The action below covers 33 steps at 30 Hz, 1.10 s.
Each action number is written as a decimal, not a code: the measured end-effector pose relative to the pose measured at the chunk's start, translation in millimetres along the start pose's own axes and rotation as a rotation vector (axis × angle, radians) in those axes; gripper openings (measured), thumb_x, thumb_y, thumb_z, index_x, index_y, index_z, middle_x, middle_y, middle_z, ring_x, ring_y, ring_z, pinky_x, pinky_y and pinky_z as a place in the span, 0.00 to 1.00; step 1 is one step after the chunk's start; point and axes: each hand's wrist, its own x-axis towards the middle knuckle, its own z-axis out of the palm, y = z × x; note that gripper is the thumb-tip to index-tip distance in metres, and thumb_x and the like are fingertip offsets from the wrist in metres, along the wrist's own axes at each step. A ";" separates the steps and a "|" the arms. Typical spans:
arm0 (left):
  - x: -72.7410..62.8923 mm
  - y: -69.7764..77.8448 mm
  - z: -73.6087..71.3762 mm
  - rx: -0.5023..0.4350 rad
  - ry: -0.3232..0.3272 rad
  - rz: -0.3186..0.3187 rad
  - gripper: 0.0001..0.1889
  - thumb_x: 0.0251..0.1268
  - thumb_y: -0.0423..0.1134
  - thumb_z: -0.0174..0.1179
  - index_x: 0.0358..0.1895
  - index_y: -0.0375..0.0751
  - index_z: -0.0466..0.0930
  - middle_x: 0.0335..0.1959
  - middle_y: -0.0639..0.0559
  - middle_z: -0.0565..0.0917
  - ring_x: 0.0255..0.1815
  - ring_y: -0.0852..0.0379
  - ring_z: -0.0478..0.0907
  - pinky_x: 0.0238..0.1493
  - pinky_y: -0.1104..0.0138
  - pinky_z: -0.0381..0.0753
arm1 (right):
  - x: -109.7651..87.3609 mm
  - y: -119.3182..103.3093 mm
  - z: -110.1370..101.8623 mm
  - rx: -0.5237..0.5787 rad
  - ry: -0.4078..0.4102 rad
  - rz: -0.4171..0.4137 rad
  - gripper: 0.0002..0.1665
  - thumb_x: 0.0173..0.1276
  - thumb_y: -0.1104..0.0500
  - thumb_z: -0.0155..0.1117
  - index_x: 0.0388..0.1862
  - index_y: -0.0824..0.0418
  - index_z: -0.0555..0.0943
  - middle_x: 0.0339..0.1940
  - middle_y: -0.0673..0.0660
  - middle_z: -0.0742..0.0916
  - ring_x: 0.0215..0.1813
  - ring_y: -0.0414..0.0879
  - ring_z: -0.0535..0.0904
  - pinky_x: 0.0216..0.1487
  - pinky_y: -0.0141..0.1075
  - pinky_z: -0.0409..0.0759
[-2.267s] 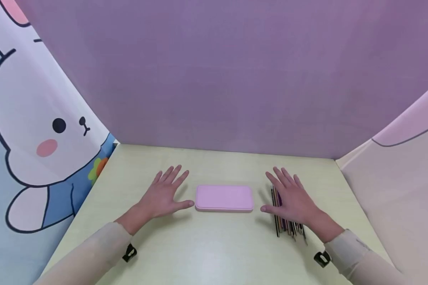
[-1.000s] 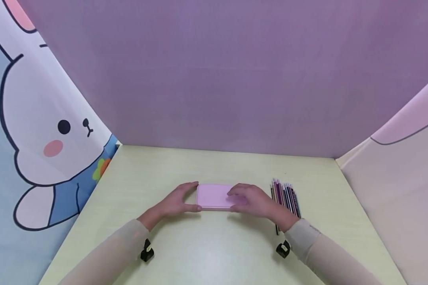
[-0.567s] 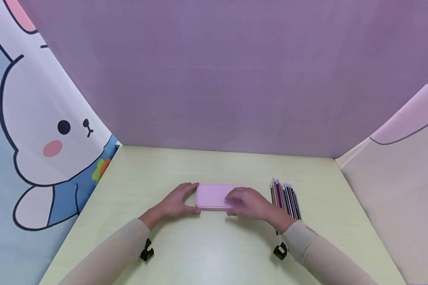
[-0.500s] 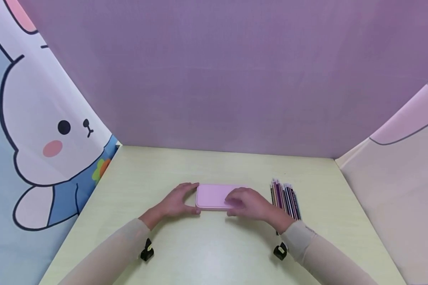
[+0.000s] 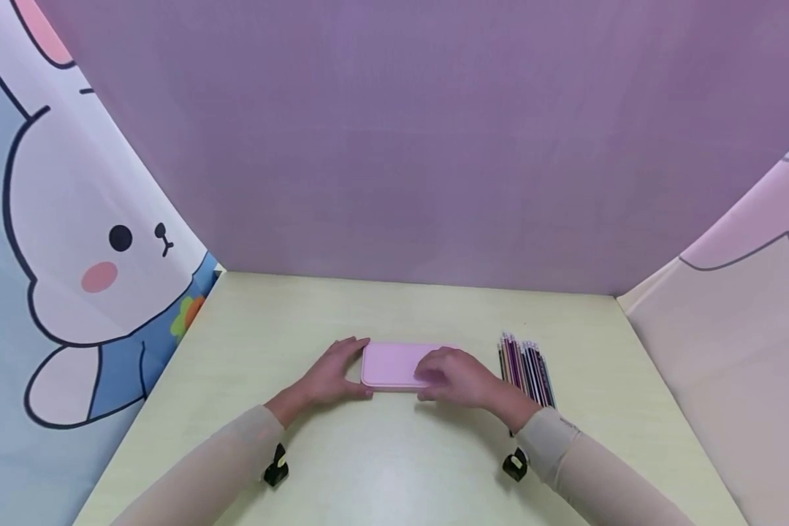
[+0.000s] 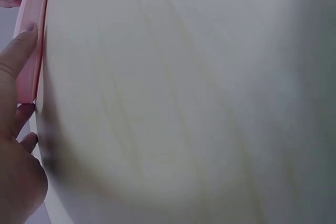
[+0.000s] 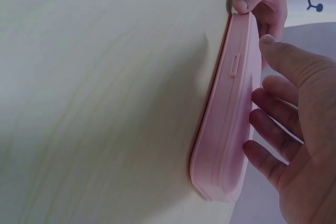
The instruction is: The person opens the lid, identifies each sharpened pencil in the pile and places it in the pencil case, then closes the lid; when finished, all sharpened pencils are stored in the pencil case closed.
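A closed pink pencil case (image 5: 391,364) lies flat on the table. My left hand (image 5: 329,374) holds its left end, with the thumb on the front side and fingers at the back corner. In the left wrist view that thumb (image 6: 21,51) presses the case's side wall. Over the right part is my right hand (image 5: 462,378), hiding that end in the head view. From the right wrist view, its loosely bent fingers (image 7: 275,121) touch the lid and the thumb stands off near the front edge. A small catch (image 7: 234,65) shows on the front side.
Several pencils (image 5: 526,369) lie side by side to the right of the case, partly under the right forearm. The pale table (image 5: 381,467) meets a purple backdrop (image 5: 394,146) behind and printed cloth panels at both sides.
Both hands have come inward from either side of the case, the left taking its left end and the right reaching over the lid. Over the last half second they barely move.
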 end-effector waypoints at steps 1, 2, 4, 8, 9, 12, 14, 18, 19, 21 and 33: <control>0.2 -0.3 0.5 0.004 0.004 0.000 0.58 0.43 0.58 0.82 0.81 0.52 0.60 0.82 0.38 0.58 0.82 0.32 0.51 0.80 0.36 0.51 | 0.1 0.2 0.0 0.002 -0.002 -0.002 0.22 0.62 0.44 0.77 0.52 0.52 0.88 0.54 0.47 0.89 0.58 0.43 0.82 0.65 0.44 0.80; 0.5 -0.3 0.6 0.008 0.005 -0.003 0.58 0.43 0.57 0.82 0.80 0.53 0.61 0.82 0.39 0.59 0.83 0.34 0.51 0.81 0.38 0.51 | 0.3 0.5 0.1 0.003 -0.001 -0.008 0.22 0.62 0.45 0.77 0.52 0.52 0.88 0.53 0.48 0.89 0.57 0.44 0.82 0.65 0.44 0.80; 1.1 -1.4 1.1 0.012 0.010 -0.001 0.56 0.43 0.57 0.82 0.79 0.53 0.62 0.81 0.41 0.60 0.83 0.36 0.52 0.82 0.40 0.50 | 0.3 0.8 0.0 0.006 -0.004 -0.010 0.21 0.63 0.46 0.77 0.52 0.53 0.88 0.53 0.48 0.89 0.57 0.44 0.82 0.64 0.44 0.81; 1.4 -2.8 1.2 0.005 0.004 -0.004 0.55 0.42 0.58 0.82 0.78 0.55 0.64 0.81 0.42 0.61 0.83 0.36 0.52 0.82 0.40 0.48 | -0.1 1.4 -0.2 -0.005 -0.010 -0.011 0.21 0.64 0.45 0.77 0.52 0.53 0.88 0.53 0.47 0.89 0.56 0.43 0.82 0.63 0.43 0.81; 1.2 -3.1 1.1 -0.002 0.003 -0.006 0.55 0.43 0.58 0.82 0.78 0.55 0.64 0.81 0.42 0.61 0.83 0.35 0.52 0.81 0.39 0.49 | -0.4 1.3 -0.7 -0.009 -0.011 -0.008 0.21 0.64 0.45 0.76 0.52 0.53 0.88 0.53 0.47 0.88 0.57 0.43 0.82 0.64 0.43 0.81; 1.2 -2.7 0.2 -0.040 -0.003 -0.011 0.55 0.45 0.57 0.81 0.79 0.54 0.63 0.80 0.46 0.64 0.83 0.37 0.54 0.82 0.40 0.50 | -0.2 0.4 -2.7 -0.023 -0.001 -0.017 0.22 0.64 0.45 0.76 0.53 0.53 0.88 0.55 0.48 0.88 0.59 0.44 0.82 0.66 0.43 0.80; 1.5 -1.3 -0.8 -0.086 -0.007 -0.015 0.55 0.47 0.57 0.81 0.80 0.52 0.61 0.79 0.49 0.67 0.82 0.41 0.56 0.82 0.43 0.52 | 0.4 -0.2 -4.2 -0.035 0.008 -0.025 0.22 0.64 0.45 0.76 0.53 0.54 0.88 0.55 0.49 0.88 0.60 0.45 0.82 0.67 0.44 0.80; 3.0 2.2 -3.4 -0.202 -0.027 -0.025 0.55 0.49 0.54 0.81 0.80 0.46 0.61 0.78 0.48 0.69 0.81 0.45 0.60 0.82 0.49 0.56 | 2.8 -1.4 -7.8 -0.048 0.013 -0.030 0.23 0.64 0.45 0.76 0.53 0.54 0.88 0.56 0.49 0.88 0.60 0.45 0.82 0.67 0.43 0.80; 3.5 3.4 -4.2 -0.233 -0.031 -0.030 0.54 0.49 0.52 0.81 0.80 0.44 0.61 0.77 0.47 0.69 0.80 0.45 0.61 0.82 0.50 0.57 | 3.5 -1.5 -8.5 -0.053 0.012 -0.030 0.23 0.64 0.45 0.76 0.53 0.54 0.88 0.56 0.49 0.87 0.60 0.45 0.82 0.67 0.43 0.80; 5.1 4.1 -5.8 -0.288 -0.036 -0.036 0.53 0.49 0.50 0.81 0.79 0.43 0.63 0.77 0.46 0.70 0.80 0.45 0.62 0.82 0.51 0.57 | 4.7 -2.3 -9.8 -0.059 0.015 -0.032 0.23 0.64 0.45 0.76 0.53 0.54 0.88 0.56 0.49 0.87 0.60 0.45 0.82 0.67 0.43 0.80; 9.0 6.7 -9.9 -0.436 -0.052 -0.007 0.47 0.58 0.46 0.77 0.78 0.38 0.62 0.76 0.41 0.71 0.79 0.40 0.64 0.80 0.48 0.61 | 11.9 -10.9 -16.2 -0.140 0.026 -0.058 0.20 0.65 0.49 0.75 0.54 0.55 0.88 0.57 0.51 0.87 0.60 0.48 0.82 0.64 0.45 0.82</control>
